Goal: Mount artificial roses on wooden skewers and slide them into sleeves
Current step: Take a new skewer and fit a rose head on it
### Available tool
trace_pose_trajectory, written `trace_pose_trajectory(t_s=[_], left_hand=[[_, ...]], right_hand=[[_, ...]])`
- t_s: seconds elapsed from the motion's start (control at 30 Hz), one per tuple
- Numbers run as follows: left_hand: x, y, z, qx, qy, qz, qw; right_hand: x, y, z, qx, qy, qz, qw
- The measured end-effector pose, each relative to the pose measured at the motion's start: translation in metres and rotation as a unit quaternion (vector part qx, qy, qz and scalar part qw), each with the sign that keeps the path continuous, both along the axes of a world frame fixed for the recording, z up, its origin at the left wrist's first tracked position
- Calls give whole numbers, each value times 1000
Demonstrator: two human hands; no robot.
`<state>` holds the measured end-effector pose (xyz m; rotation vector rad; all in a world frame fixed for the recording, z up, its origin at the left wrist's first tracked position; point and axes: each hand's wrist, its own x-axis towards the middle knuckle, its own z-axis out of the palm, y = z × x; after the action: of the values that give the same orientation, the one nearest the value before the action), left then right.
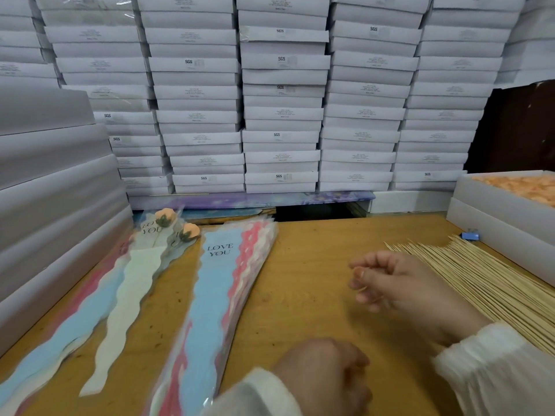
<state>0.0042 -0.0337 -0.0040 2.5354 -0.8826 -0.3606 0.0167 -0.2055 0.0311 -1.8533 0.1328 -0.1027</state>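
While the skewers [468,283] are lying fanned out on the right side of the table [315,265], their long axis is running from near right toward far left, and the pile is sitting just behind and to the right of the right hand [399,283]. That hand is hovering over the table with its fingers [365,276] loosely curled, gripping nothing I can make out. It is plainly the nearer hand for taking a stick. Farther right, the box of orange roses [522,187] is waiting beyond the pile. Near the bottom edge, the left hand [327,373] is hanging curled with nothing in it, just right of the sleeves [216,295], which are stretching away lengthwise, open ends far.
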Motion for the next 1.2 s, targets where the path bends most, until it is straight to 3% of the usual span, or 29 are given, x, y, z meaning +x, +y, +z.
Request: trace_pose_trajectory(t_s=[0.1,0.17,0.23,0.37,0.6,1.2], left_hand=[[-3,-12,-15,42,-68,-18,997],[-2,-14,-20,49,-87,-17,995],[-1,-15,-24,46,-95,-15,994],[0,-16,-26,48,-101,-13,994],[1,-16,-29,38,-113,-3,993],[-1,-15,-29,-2,-123,22,992]], right_hand=[[-1,-36,7,-191,-3,-55,980],[1,-61,3,-358,41,-70,930],[2,-81,-9,-435,109,-96,888],[5,-102,-37,-494,189,-122,840],[10,-104,-47,-540,166,-165,808],[16,-84,-45,-672,176,-164,700]])
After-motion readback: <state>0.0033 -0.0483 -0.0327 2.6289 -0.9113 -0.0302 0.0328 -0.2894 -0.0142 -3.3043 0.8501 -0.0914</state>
